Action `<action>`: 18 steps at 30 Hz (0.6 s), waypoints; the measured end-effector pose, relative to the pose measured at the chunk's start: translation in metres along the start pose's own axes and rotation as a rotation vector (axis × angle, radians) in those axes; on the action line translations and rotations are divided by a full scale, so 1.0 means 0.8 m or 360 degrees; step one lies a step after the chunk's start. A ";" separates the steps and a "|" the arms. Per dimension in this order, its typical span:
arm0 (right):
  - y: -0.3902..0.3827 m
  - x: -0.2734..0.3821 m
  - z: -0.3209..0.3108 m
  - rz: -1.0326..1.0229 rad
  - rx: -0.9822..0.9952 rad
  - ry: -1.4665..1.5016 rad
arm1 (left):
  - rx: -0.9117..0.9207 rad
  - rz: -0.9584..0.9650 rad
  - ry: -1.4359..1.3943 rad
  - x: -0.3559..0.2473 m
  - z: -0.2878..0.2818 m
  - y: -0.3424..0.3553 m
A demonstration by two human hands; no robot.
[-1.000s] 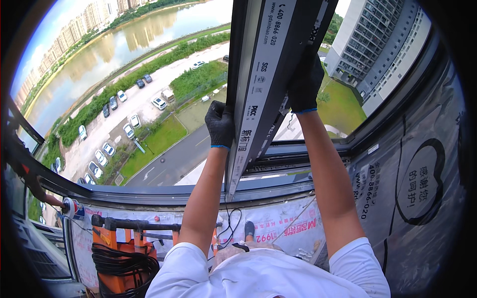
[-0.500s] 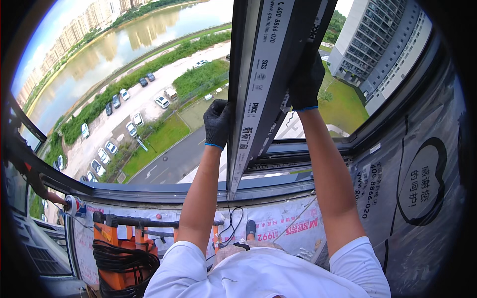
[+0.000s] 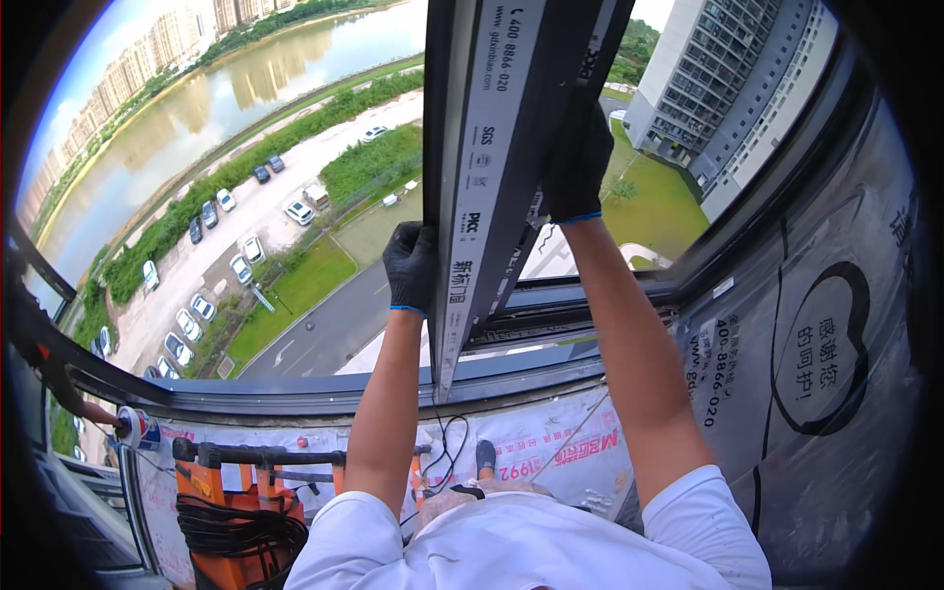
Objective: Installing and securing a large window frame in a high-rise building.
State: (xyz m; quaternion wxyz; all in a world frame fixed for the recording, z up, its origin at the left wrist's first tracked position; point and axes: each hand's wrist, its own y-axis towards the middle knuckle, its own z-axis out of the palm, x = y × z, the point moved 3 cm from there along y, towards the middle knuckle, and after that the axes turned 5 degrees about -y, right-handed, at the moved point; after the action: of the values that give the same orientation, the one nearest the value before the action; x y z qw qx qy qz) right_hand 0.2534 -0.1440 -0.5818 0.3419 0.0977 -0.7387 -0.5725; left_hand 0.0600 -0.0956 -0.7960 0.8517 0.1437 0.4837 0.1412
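Observation:
A tall dark window frame post [image 3: 470,226], covered with white printed protective film, stands upright in front of me. My left hand [image 3: 410,265], in a black knit glove with a blue cuff, is closed on its left edge. Higher up, my right hand [image 3: 580,172], gloved the same way, grips the right side of the frame. Its fingers are partly lost against the dark profile. Both arms stretch forward and up.
Behind the glass are a car park and a river. An orange stepladder [image 3: 221,482] with coiled black cable [image 3: 236,536] stands at left. Beyond it, another person's hand [image 3: 98,413] touches a white and blue bucket [image 3: 138,428]. Film-wrapped panels [image 3: 826,364] line the right.
The whole view has shifted, so the frame and both hands sit slightly further left and lower in the picture. Both hands keep their places on the frame.

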 end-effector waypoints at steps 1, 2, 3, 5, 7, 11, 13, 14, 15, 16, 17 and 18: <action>-0.003 0.012 0.007 -0.0225 -0.0110 -0.0216 | -0.0039 -0.0050 0.0008 0.005 -0.013 -0.003; -0.003 0.044 0.017 -0.0183 -0.0151 -0.0147 | -0.0091 -0.0090 0.0033 0.006 -0.039 -0.004; -0.007 0.042 0.020 0.0163 -0.0100 0.0201 | -0.0083 -0.0190 -0.0047 0.007 -0.043 -0.003; -0.006 0.041 0.014 -0.0040 -0.0233 0.0136 | -0.0064 -0.0351 -0.0216 -0.002 -0.025 -0.008; -0.005 0.047 0.016 0.0035 -0.0233 0.0192 | -0.0134 -0.0388 -0.0289 -0.019 -0.015 -0.008; -0.002 0.049 0.011 0.0479 -0.0084 0.0355 | -0.0207 -0.0250 -0.0233 -0.007 -0.012 0.002; 0.000 0.048 0.011 0.0490 -0.0102 0.0349 | -0.0201 -0.0231 -0.0189 -0.003 -0.012 0.003; 0.001 0.047 0.012 0.0489 -0.0103 0.0365 | -0.0210 -0.0209 -0.0146 -0.002 -0.013 0.004; 0.003 0.049 0.012 0.0489 -0.0097 0.0386 | -0.0205 -0.0206 -0.0140 0.000 -0.016 0.002; 0.004 0.051 0.010 0.0490 -0.0105 0.0391 | -0.0197 -0.0264 -0.0121 0.002 -0.019 0.001; 0.003 0.053 0.009 0.0549 -0.0090 0.0400 | -0.0189 -0.0320 -0.0102 0.005 -0.022 0.000; 0.002 0.053 0.007 0.0610 -0.0078 0.0405 | -0.0180 -0.0318 -0.0095 0.003 -0.022 -0.001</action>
State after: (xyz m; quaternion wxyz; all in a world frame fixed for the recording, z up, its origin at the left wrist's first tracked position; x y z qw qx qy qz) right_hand 0.2185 -0.1619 -0.5642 0.5370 0.0187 -0.6805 -0.4981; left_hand 0.0463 -0.0934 -0.8070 0.8824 0.0508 0.4612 0.0784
